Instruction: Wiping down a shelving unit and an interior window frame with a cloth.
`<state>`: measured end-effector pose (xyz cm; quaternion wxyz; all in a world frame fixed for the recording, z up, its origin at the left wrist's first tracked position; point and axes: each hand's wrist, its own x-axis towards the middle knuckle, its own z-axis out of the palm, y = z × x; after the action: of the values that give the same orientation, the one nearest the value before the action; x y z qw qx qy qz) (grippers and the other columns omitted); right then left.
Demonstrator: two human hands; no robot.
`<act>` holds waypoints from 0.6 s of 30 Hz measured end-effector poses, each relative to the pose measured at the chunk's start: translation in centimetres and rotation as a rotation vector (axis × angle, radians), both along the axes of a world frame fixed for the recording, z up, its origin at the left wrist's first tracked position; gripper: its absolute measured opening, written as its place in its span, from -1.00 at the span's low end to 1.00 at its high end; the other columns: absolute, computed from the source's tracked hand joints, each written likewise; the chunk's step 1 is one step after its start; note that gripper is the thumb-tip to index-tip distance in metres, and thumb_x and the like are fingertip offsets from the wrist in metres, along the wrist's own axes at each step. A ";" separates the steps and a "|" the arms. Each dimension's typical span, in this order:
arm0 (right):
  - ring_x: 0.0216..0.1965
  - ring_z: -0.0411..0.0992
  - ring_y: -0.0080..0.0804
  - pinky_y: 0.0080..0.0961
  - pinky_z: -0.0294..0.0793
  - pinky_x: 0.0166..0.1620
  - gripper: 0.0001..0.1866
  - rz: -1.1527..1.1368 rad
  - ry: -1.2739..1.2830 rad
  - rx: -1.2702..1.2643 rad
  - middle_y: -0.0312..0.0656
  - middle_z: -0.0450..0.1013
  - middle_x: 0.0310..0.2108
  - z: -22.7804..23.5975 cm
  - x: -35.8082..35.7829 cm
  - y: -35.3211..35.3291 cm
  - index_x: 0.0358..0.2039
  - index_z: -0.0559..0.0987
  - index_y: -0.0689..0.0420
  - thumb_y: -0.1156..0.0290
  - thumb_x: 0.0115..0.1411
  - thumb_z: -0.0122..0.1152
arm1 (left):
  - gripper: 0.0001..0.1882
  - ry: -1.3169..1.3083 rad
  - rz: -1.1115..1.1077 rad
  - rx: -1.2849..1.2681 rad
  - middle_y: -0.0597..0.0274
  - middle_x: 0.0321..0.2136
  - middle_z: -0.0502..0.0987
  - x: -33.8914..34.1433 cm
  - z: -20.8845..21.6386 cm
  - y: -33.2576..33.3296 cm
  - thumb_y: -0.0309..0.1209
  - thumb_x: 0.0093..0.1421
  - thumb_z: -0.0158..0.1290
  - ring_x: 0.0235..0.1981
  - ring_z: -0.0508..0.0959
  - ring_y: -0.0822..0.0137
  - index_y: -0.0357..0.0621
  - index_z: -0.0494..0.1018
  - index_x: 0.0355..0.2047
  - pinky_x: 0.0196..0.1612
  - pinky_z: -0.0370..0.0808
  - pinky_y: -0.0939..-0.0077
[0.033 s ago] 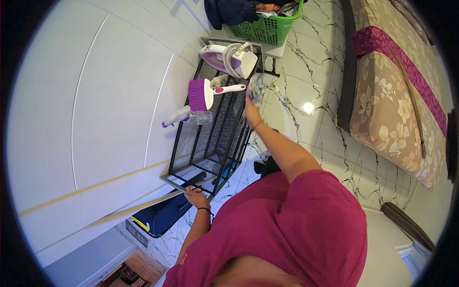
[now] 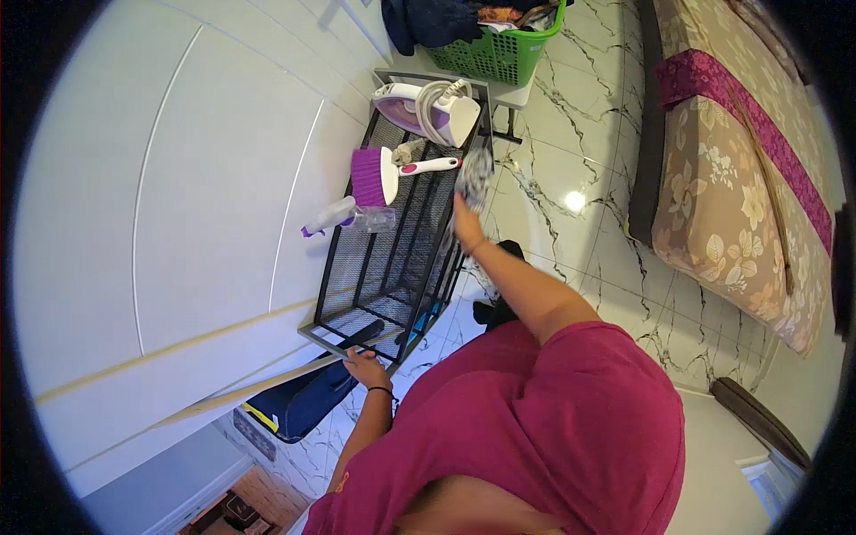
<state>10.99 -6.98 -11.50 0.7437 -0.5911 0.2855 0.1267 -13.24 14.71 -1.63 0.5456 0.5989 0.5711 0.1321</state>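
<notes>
A black wire-mesh rack (image 2: pixel 357 272) with grey end edges stands against the white wall. My left hand (image 2: pixel 367 367) has its fingers closed over the near grey edge of that rack. Against the rack's right side, my right hand (image 2: pixel 467 223) presses a grey-and-white cloth (image 2: pixel 476 175), partly blurred. On the rack's far end rests a white and purple iron (image 2: pixel 459 118) with its cord wound round it. Closer to me lies a white-handled brush (image 2: pixel 373 176) with purple bristles, beside a clear spray bottle (image 2: pixel 370 219) with a purple and white head. A small beige item (image 2: pixel 407 152) sits behind the brush handle.
Beyond the rack is a green laundry basket (image 2: pixel 499 55) full of clothes, on a white surface. A bed (image 2: pixel 722 178) with a floral cover stands at the right. A dark blue bag (image 2: pixel 308 401) leans near the wall at lower left. The floor (image 2: pixel 553 160) is marble-patterned tile.
My right hand and the cloth have slid slightly toward me along the rack's right side. My left hand stays on the near edge.
</notes>
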 end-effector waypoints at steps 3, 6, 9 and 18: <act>0.03 0.22 -0.31 -0.56 0.12 0.06 -0.31 -0.023 -0.061 0.062 -0.07 0.28 0.01 3.1 -4.3 1.6 0.03 0.29 0.34 -0.08 0.17 -0.14 | -0.65 0.014 -0.004 0.001 0.27 -0.64 0.29 0.5 0.5 -0.3 -0.09 0.22 -0.26 -0.78 0.17 0.47 -0.09 0.15 -0.16 -0.78 0.08 0.58; -0.16 0.32 -0.31 -0.51 0.23 -0.07 -0.31 0.016 0.067 0.039 -0.07 0.39 -0.15 2.6 -2.2 1.1 -0.08 0.39 0.36 -0.11 0.15 -0.14 | -0.64 0.015 -0.030 0.038 0.26 -0.65 0.29 0.3 0.0 0.0 -0.08 0.22 -0.26 -0.78 0.18 0.45 -0.10 0.16 -0.15 -0.79 0.09 0.57; -0.28 0.37 -0.10 -0.38 0.30 -0.18 -0.38 0.040 0.063 -0.032 0.07 0.43 -0.32 1.3 2.0 -1.1 -0.09 0.39 0.28 -0.08 0.20 -0.27 | -0.63 0.009 -0.033 0.008 0.25 -0.65 0.30 0.8 0.2 -0.2 -0.07 0.23 -0.27 -0.80 0.19 0.43 -0.10 0.17 -0.18 -0.80 0.10 0.55; -0.13 0.34 -0.28 -0.49 0.25 -0.06 -0.17 0.247 0.122 -0.112 0.06 0.40 -0.17 2.7 -7.3 2.8 -0.11 0.39 0.45 -0.23 0.11 -0.19 | -0.65 0.011 -0.025 0.024 0.24 -0.65 0.31 0.1 -0.1 -0.1 -0.06 0.24 -0.28 -0.81 0.19 0.46 -0.08 0.15 -0.20 -0.83 0.11 0.57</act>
<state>3.68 -4.14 -8.78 0.6695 -0.6535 0.2619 0.2367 -13.12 14.60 -1.69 0.5367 0.6132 0.5651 0.1286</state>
